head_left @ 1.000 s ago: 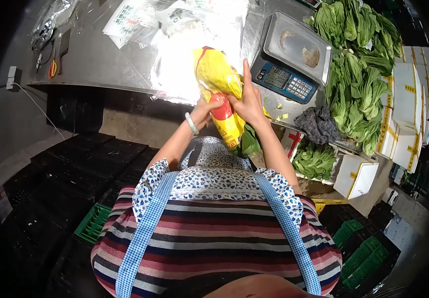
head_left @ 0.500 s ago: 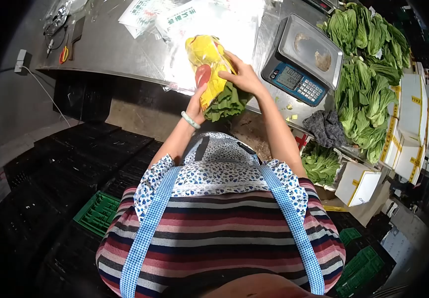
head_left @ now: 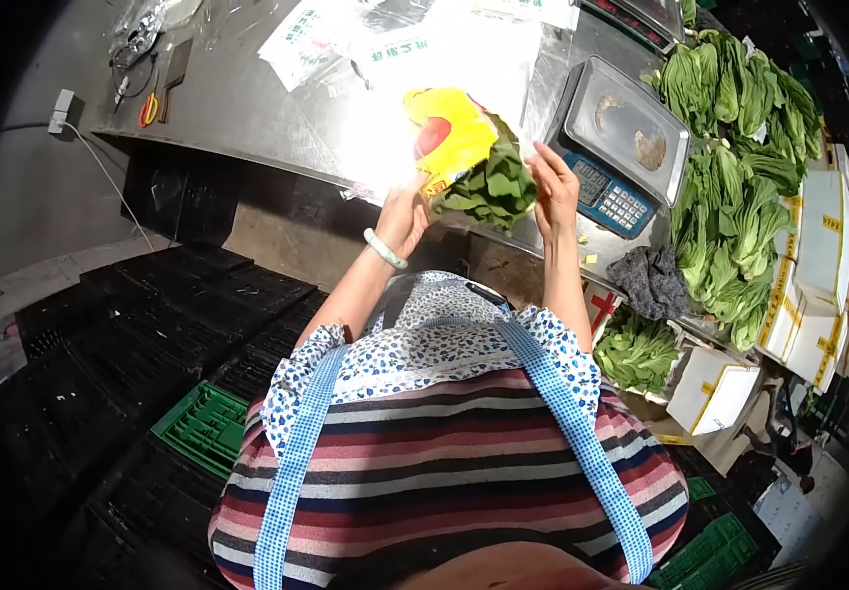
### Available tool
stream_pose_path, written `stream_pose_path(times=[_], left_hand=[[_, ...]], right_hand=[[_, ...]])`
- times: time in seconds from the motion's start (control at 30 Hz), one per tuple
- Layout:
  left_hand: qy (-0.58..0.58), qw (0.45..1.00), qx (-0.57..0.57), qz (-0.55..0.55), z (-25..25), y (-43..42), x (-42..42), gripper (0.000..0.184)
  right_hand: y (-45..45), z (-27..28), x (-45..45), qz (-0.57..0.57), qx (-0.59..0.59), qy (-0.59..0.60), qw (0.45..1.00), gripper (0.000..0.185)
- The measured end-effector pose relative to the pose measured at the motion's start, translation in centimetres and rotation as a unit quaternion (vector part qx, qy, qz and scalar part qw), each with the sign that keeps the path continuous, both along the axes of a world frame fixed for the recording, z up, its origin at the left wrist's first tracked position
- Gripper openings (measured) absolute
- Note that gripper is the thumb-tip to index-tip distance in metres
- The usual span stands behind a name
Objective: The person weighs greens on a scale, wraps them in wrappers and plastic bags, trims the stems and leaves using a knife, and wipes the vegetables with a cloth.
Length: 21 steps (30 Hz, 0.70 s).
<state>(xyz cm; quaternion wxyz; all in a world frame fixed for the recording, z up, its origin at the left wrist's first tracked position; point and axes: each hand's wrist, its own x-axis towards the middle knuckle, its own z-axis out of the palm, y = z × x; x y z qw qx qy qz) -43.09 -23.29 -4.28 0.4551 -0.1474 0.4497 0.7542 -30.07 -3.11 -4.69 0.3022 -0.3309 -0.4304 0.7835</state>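
Note:
A yellow plastic bag (head_left: 459, 138) with a red patch is tilted over the front of the metal table, dark green leaves (head_left: 493, 187) showing at its right end. My left hand (head_left: 405, 218), with a pale bangle at the wrist, is closed on the bag's lower left side. At the right of the leaves, my right hand (head_left: 556, 192) has its fingers curled at what looks like the bag's clear edge. Bright glare washes out part of the bag.
Right of my hands stands a digital scale (head_left: 631, 123) with a stained pan. Heads of leafy greens (head_left: 729, 187) lie beyond it, near white boxes (head_left: 822, 236). Printed plastic sheets (head_left: 414, 39), scissors (head_left: 149, 108) and a dark cloth (head_left: 648, 280) are on the metal table (head_left: 237, 108).
My right hand has moved from the bag's side to the right of the leaves. The bag has tilted rightward, and more of the leaves shows. The whole view has shifted slightly.

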Motion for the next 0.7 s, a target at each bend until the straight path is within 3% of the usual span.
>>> stream_pose_path(times=[0.07,0.13,0.17,0.2,0.27,0.3,0.33,0.37,0.43,0.53,0.6,0.7], left_hand=[[-0.003,0.997,0.072,0.013,-0.1,0.1,-0.4,0.05],[-0.06,0.982,0.179,-0.013,0.8,0.1,-2.0,0.06],[0.008,0.995,0.095,-0.028,0.4,0.6,-2.1,0.057],[0.076,0.996,0.012,-0.042,1.5,0.8,-2.2,0.055],[0.154,0.983,-0.042,-0.092,4.3,1.1,-2.4,0.059],[0.259,0.951,-0.088,-0.147,4.4,1.1,-3.1,0.056],[0.36,0.902,-0.132,-0.195,4.5,1.2,-4.1,0.053],[0.363,0.902,-0.133,-0.194,4.6,1.5,-4.8,0.053],[0.495,0.815,-0.223,-0.202,5.0,2.2,-6.3,0.043],[0.526,0.783,-0.226,-0.245,6.3,2.8,-9.0,0.037],[0.501,0.788,-0.239,-0.267,5.8,3.5,-11.2,0.034],[0.577,0.731,-0.254,-0.263,6.3,4.2,-12.9,0.029]], right_hand=[[1.7,-1.1,1.4,0.056,0.019,-0.041,0.997,0.042],[2.5,-1.5,1.6,-0.032,0.159,-0.108,0.981,0.048],[3.3,-4.0,2.1,-0.012,0.199,-0.155,0.968,0.055],[3.4,-6.0,2.2,0.016,0.224,-0.202,0.953,0.039],[1.2,-3.5,0.0,0.14,0.051,-0.207,0.967,0.022],[2.3,-7.5,-0.5,0.15,0.149,-0.161,0.964,0.024],[1.1,-1.4,-1.6,0.142,0.086,-0.17,0.971,0.02],[1.2,-0.4,-2.7,0.166,0.113,-0.16,0.966,0.02],[2.1,0.6,-3.9,0.205,0.098,-0.111,0.968,0.027],[2.2,2.3,-5.9,0.205,0.264,-0.217,0.917,0.029],[3.1,2.3,-7.0,0.208,0.296,-0.223,0.905,0.024],[4.0,3.1,-8.1,0.162,0.4,-0.242,0.869,0.025]])
